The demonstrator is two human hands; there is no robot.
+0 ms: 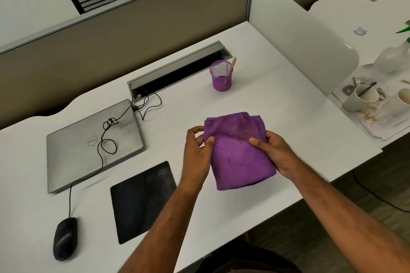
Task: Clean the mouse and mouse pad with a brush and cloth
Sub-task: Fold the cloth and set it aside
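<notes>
While both hands hold it above the white desk (255, 99), the folded purple cloth (238, 153) is pinched at its two sides.

Left hand (198, 150) grips the cloth's left edge between thumb and curled fingers; right hand (274, 153) clamps the right edge, thumb on top. Its weave looks soft and nubby. Left of the forearms lies a flat black mouse pad (142, 200), dusty, and near the desk's front edge a dark wired mouse (65, 238), its cable running over a closed grey laptop (88, 144). Behind, a purple mesh cup (220, 75) holds a wooden stick (231, 65) beside an open cable trough (177, 68). Beige partitions (133, 22) ring the desk; stained paper cups (360, 97) sit on the neighbouring one.
</notes>
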